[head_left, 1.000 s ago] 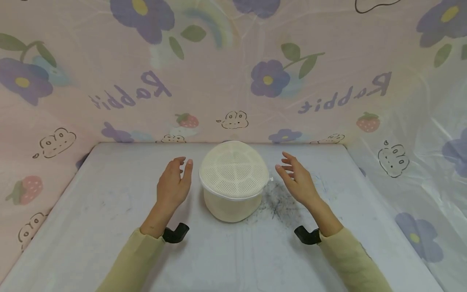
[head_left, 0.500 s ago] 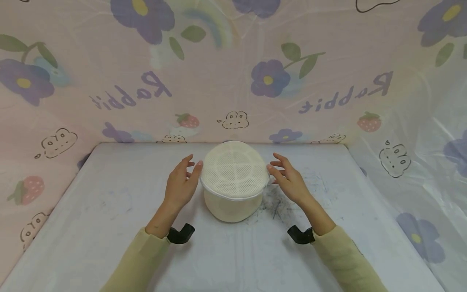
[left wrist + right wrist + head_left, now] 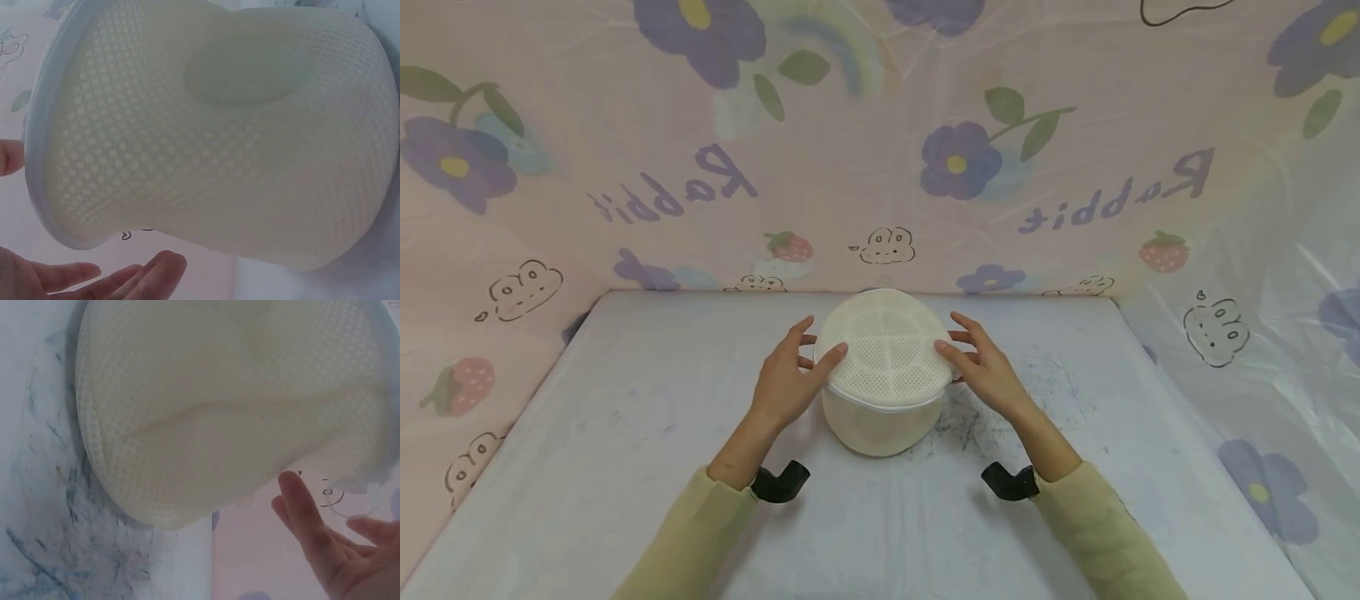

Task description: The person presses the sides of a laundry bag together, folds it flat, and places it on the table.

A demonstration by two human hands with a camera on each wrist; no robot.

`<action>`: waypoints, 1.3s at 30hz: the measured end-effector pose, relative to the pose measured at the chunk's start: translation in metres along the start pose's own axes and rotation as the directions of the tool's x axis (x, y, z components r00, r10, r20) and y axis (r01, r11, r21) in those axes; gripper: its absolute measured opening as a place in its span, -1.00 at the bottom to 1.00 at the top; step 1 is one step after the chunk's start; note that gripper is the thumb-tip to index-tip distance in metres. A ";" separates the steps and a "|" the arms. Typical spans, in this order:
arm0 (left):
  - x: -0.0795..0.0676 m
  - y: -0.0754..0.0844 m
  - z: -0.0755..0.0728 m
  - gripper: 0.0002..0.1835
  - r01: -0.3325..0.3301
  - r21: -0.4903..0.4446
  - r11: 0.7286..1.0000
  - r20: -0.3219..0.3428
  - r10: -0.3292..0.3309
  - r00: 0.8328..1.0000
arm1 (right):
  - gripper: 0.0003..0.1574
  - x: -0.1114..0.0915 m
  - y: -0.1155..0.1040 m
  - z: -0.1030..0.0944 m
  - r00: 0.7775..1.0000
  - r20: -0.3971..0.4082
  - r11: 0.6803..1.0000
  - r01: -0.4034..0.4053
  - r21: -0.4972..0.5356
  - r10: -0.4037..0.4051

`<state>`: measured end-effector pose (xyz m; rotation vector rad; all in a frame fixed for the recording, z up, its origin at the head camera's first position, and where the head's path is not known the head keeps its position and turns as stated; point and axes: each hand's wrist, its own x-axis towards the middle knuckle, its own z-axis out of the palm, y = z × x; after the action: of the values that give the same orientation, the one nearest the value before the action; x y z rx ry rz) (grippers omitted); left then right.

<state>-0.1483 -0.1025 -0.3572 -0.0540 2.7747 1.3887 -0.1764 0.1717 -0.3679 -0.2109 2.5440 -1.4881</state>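
Observation:
A cream mesh laundry bag [image 3: 883,425], round like a short drum, stands upright on the table with a pale piped edge around its top. My left hand [image 3: 788,382] is at its left side, the thumb overlapping the top in the head view. In the left wrist view, the fingers [image 3: 165,269] are spread and apart from the mesh wall. On the other side is my right hand [image 3: 990,377], its thumb also over the top's edge. The right wrist view shows its fingers [image 3: 303,509] loosely extended beside the dented wall. A greenish oval patch [image 3: 247,75] shows on the wall.
The white-covered table [image 3: 647,467] has dark smudges [image 3: 973,425] to the right of the bag. A printed curtain [image 3: 820,167] hangs behind and at both sides. Black curved pieces [image 3: 782,482] stick out from both wrists, below the sleeves' cuffs.
Both hands have moved inward from either side toward the bag, and their thumbs now lie over its top edge. The bag has stayed in place.

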 end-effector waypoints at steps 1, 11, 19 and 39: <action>0.000 0.001 0.001 -0.14 0.000 0.005 1.000 0.003 0.000 1.000 | -0.13 0.000 0.000 0.000 1.000 0.002 1.000 -0.005 -0.004 0.005; 0.000 0.007 0.007 -0.11 -0.040 0.045 0.998 0.004 0.040 0.999 | -0.09 0.003 0.000 0.002 0.999 0.040 0.999 -0.015 -0.036 0.017; 0.001 0.007 0.013 -0.09 -0.060 0.050 0.997 -0.013 0.061 0.998 | -0.06 0.005 -0.002 0.007 0.997 0.078 0.999 -0.011 -0.037 0.014; 0.003 0.000 0.020 -0.09 -0.078 -0.048 0.996 0.025 0.079 0.997 | -0.05 0.002 0.003 0.015 0.992 0.102 0.992 -0.086 0.089 0.077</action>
<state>-0.1509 -0.0868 -0.3695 0.0728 2.7501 1.4610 -0.1750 0.1604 -0.3779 -0.1605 2.3706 -1.5220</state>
